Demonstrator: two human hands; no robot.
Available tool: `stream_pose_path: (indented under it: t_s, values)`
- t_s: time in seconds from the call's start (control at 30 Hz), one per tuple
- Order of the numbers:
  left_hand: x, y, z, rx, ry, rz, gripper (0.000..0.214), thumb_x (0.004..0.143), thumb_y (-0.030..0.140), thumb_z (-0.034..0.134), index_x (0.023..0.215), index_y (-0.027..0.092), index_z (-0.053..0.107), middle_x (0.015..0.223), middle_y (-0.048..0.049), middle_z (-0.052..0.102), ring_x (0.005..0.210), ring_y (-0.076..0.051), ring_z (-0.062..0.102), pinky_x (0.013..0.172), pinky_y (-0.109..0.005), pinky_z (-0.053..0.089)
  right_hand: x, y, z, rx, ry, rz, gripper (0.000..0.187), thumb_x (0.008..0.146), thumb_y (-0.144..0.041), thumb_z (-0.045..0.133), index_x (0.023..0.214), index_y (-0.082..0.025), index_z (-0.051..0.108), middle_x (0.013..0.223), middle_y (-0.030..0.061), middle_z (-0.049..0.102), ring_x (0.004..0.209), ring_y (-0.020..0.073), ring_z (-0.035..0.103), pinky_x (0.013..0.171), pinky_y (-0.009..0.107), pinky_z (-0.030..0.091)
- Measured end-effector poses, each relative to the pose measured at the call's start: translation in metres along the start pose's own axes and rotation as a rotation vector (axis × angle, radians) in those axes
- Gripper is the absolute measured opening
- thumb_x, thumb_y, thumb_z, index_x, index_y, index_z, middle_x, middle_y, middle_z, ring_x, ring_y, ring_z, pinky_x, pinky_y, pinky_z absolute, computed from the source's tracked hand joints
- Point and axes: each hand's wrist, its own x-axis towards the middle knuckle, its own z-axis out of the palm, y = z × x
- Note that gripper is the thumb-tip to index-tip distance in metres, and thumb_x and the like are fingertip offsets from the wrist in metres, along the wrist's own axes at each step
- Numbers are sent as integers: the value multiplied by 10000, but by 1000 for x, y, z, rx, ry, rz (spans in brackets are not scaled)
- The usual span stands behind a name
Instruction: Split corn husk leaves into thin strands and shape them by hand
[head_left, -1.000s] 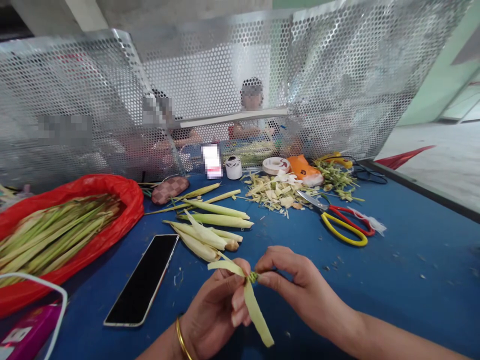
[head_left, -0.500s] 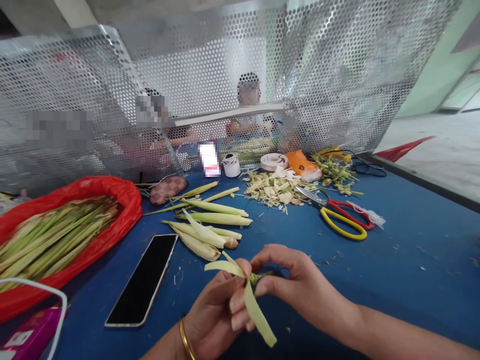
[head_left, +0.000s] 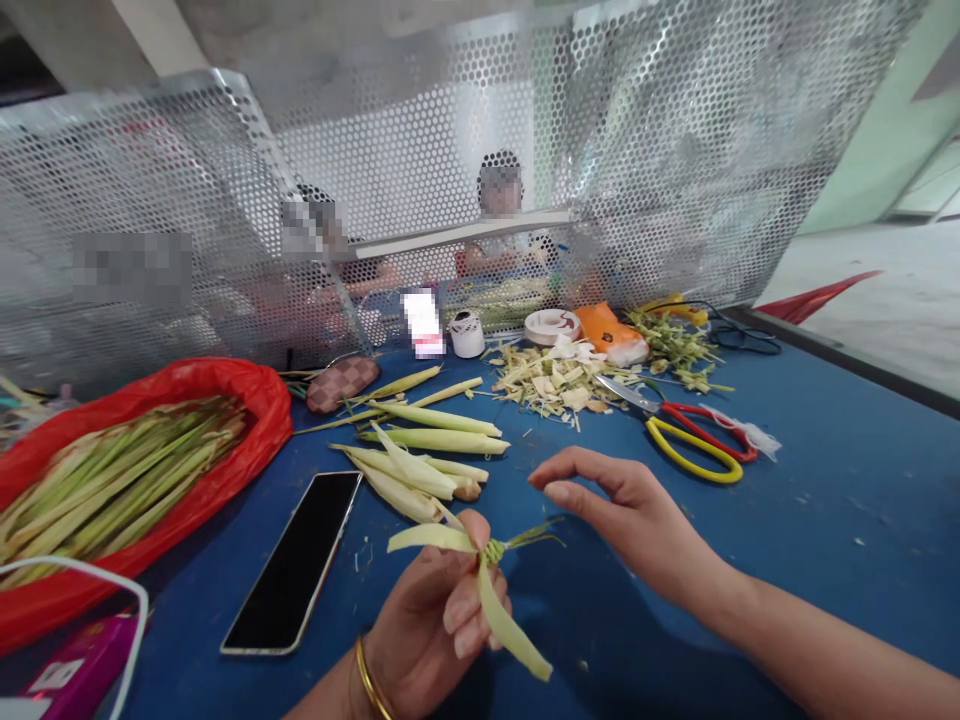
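Note:
Pinched between the thumb and fingers of my left hand (head_left: 442,610) are pale green leaf strips (head_left: 514,632) joined at a small green knot (head_left: 493,551). One broad strip points left, another hangs down to the right, and thin stalk ends (head_left: 536,536) stick out past the knot. My right hand (head_left: 615,510) hovers just right of these, apart from them, with thumb and forefinger slightly parted and nothing visible in between. Several pale husk-like shoots (head_left: 435,440) lie beyond my left hand. A pair of scissors (head_left: 690,432) with red and yellow handles rests beyond my right hand.
At left stand a red bag (head_left: 277,400) of long green stalks and a dark phone (head_left: 296,565). Cut scraps (head_left: 547,378), a tape roll (head_left: 553,326), an orange packet (head_left: 604,328) and a lit phone (head_left: 422,322) line the back. Behind a perforated metal screen (head_left: 420,130), people sit.
My right hand has come away from the leaf strips and moved up and to the right. The knot and stalk ends now show, still held in my left hand. The view has shifted slightly.

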Motion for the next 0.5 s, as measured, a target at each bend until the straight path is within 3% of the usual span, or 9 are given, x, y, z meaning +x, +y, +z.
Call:
stream_pose_path:
  t_s: [0.2,0.33,0.43,0.5]
  values:
    - [3,-3,-6,391,40,91,107,849,280,609,842,175,627,394,80,420,343,-55,368,456,-179,357,1,5,-2,-13,-33,25,240,826,-402,581,849,-199,707,866,37,716,852,217,621,776,319,456]
    - [1,1,-6,922,102,182,179,889,311,555,867,174,668,534,7,587,457,-94,516,480,-188,370,3,9,-1,-14,-13,70,321,835,-464,551,862,-183,702,869,55,712,855,230,614,759,333,453]
    - [0,3,-4,1426,-41,399,203,898,202,494,924,194,695,612,-18,643,569,-114,572,609,-211,402,4,9,2,51,-52,140,358,813,-501,566,814,-170,700,825,57,705,824,222,612,742,321,454]
    - [-1,3,-5,1638,-160,473,248,873,149,487,990,226,692,647,-25,671,607,-134,590,643,-226,390,3,7,4,110,-99,190,355,794,-506,588,780,-168,695,787,48,694,800,206,607,743,307,450]
